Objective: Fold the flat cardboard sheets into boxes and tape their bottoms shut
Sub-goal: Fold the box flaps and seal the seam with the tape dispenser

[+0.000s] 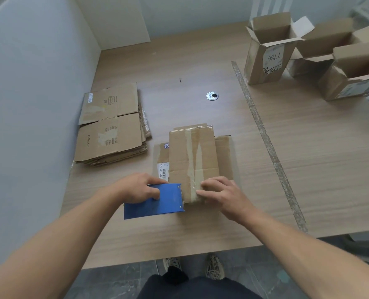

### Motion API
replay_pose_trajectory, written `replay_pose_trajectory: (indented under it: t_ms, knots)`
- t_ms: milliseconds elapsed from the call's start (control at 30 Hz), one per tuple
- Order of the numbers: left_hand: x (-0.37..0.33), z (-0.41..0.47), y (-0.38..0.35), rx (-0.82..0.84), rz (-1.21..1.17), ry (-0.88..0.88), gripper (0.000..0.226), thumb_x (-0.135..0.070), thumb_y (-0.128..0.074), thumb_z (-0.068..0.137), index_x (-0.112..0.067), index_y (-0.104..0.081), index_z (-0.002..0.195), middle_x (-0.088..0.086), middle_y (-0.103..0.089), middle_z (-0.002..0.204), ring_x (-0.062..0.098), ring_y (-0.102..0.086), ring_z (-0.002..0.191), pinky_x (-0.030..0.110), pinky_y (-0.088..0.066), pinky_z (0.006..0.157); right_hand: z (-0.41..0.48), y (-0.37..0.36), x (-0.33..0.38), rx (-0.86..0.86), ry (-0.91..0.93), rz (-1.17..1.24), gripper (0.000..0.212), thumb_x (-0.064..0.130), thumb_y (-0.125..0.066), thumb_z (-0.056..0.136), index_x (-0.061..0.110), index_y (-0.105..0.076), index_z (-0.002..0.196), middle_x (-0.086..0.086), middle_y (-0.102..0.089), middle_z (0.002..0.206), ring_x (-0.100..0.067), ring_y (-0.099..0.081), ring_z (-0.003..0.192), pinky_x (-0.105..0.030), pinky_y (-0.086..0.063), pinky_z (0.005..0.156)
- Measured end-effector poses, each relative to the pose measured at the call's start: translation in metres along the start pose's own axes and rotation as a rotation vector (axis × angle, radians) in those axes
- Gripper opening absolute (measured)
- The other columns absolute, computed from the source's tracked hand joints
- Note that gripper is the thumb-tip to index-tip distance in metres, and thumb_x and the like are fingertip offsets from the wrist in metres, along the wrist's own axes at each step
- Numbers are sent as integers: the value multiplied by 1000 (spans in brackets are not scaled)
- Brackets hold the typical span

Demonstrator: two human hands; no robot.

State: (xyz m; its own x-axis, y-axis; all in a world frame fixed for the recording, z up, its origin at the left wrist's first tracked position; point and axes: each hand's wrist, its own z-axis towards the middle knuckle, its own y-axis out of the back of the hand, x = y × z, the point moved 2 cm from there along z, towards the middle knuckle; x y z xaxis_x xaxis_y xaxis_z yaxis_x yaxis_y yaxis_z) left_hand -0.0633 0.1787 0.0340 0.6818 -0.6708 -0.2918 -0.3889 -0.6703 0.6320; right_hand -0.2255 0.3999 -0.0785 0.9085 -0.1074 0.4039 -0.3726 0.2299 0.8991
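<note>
Blue dispenser (157,201), gripped by the left hand (139,187), should tear squarely beside the right hand (222,195), whose flat fingers pin the tape (193,156).

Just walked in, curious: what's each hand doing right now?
Left hand: holding the blue tape dispenser.
Right hand: open, pressing the tape onto the box.

1. Both bare forearms reach forward from the lower corners and converge toward the middle.
2. The left hand (141,187) is knuckles up, its digits curled round the top of a blue tape dispenser (157,205), gripping it.
3. The right hand (222,196) lies palm down with its fingers spread and almost straight, fingertips (201,192) pressing on the near end of the box (192,156).
4. The hands are near each other but apart.
</note>
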Motion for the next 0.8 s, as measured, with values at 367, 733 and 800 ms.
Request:
replay_pose_trajectory:
  t_ms: [367,733,800]
  knots:
    - [49,-14,8,40,-102,-62,55,-45,-55,68,-55,-62,121,-26,-65,119,3,-58,109,38,-44,101,-3,-14,-14,-24,85,-28,75,4,-85,72,38,-52,131,0,-55,131,-28,-49,111,-44,-57,72]
    - [63,8,-8,46,-130,-57,55,-45,-53,69,-62,-53,121,-21,-62,126,10,-56,112,37,-44,101,-4,-19,-15,-40,64,-44,78,0,-86,70,38,-52,129,1,-51,133,-30,-45,114,-42,-58,67]
    - [58,10,-9,13,-90,-63,57,-45,-54,72,-59,-52,127,-20,-60,126,12,-55,110,35,-45,97,-4,-18,-13,-32,69,-57,79,0,-85,70,37,-51,130,2,-47,134,-30,-45,115,-43,-59,67]
